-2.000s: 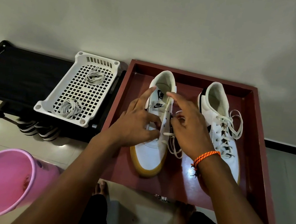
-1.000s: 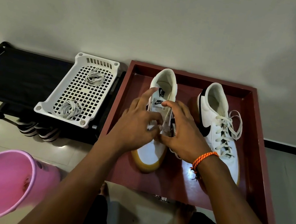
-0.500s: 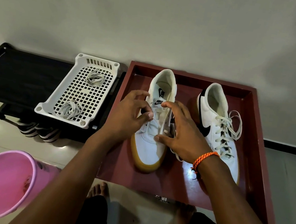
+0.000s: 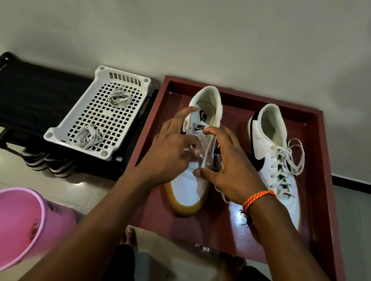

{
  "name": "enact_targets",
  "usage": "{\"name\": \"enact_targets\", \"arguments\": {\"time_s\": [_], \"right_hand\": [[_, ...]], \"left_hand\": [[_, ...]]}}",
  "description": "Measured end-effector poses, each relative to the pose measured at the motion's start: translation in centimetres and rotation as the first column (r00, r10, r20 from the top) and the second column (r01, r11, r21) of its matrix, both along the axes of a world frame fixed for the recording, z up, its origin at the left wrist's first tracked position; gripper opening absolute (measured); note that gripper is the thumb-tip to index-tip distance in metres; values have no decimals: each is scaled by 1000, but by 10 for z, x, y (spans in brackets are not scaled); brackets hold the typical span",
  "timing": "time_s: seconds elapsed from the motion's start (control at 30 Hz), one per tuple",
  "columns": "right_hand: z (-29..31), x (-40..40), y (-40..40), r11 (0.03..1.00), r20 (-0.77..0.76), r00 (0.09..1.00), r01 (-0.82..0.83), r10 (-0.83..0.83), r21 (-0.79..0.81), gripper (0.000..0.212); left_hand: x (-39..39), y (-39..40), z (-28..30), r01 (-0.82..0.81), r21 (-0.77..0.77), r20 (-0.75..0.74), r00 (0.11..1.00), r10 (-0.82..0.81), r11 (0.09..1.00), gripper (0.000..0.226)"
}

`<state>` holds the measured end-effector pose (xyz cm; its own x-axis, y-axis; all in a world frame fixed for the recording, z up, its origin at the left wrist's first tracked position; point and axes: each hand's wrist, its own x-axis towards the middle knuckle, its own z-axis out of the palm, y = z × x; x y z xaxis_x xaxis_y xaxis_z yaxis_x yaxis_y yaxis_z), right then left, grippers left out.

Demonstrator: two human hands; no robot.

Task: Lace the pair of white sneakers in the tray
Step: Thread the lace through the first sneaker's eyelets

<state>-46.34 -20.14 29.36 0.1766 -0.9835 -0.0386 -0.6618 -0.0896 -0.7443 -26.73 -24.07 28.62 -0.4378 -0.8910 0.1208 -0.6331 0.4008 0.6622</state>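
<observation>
- A pink bucket (image 4: pixel 0 229) lies tipped at the lower left, its mouth toward the camera.
- A white perforated basket (image 4: pixel 99 115) on a black rack (image 4: pixel 21 92) holds two coiled laces (image 4: pixel 119 98).
- The dark red tray (image 4: pixel 326 206) sits on the floor against the wall, with both white sneakers inside.
- The left sneaker (image 4: pixel 191 183), gum-soled and not yet fully laced, lies heel to the wall under both hands.
- The left hand (image 4: pixel 171 152) reaches in from the left over the eyelet row; index finger stretched toward the tongue, other fingers curled and blurred. I cannot tell whether they pinch the lace.
- The right hand (image 4: pixel 228 167), an orange cord bracelet (image 4: pixel 258 198) at its wrist, cups the shoe's right side, thumb pressing the vamp, fingers arched and spread.
- The right sneaker (image 4: pixel 273 161) stands apart, laced and loosely tied.
</observation>
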Motion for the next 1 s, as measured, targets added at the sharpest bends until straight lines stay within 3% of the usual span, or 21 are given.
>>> {"name": "enact_targets", "arguments": {"time_s": [0.07,0.13,0.27,0.4,0.5,0.77,0.9,1.0], "right_hand": [[1,1,0,1000,-10,1000,2,-2,-3,92],[2,1,1,1000,-7,1000,7,-7,-1,91],[3,2,2,1000,5,1000,9,-9,7,92],[4,2,2,1000,7,1000,0,0,10,93],[3,2,1,1000,8,1000,-3,3,4,92],[5,2,2,1000,-12,1000,4,-4,-2,88],[6,2,3,1000,-3,1000,2,-2,6,89],[7,3,3,1000,0,1000,-3,3,-2,89]], "left_hand": [[6,-6,4,-73,41,-154,985,78,996,7],[11,-9,5,-155,40,-211,964,160,987,5],[6,-6,6,-144,-83,-105,985,135,986,25],[1,1,-5,54,-141,94,995,-41,989,12],[-2,5,-13,57,-86,133,990,-45,995,5],[13,-10,3,-214,-90,-162,967,198,973,9],[7,-4,-3,-23,-113,28,999,26,993,17],[0,3,-10,25,-4,138,990,-24,1000,10]]}}
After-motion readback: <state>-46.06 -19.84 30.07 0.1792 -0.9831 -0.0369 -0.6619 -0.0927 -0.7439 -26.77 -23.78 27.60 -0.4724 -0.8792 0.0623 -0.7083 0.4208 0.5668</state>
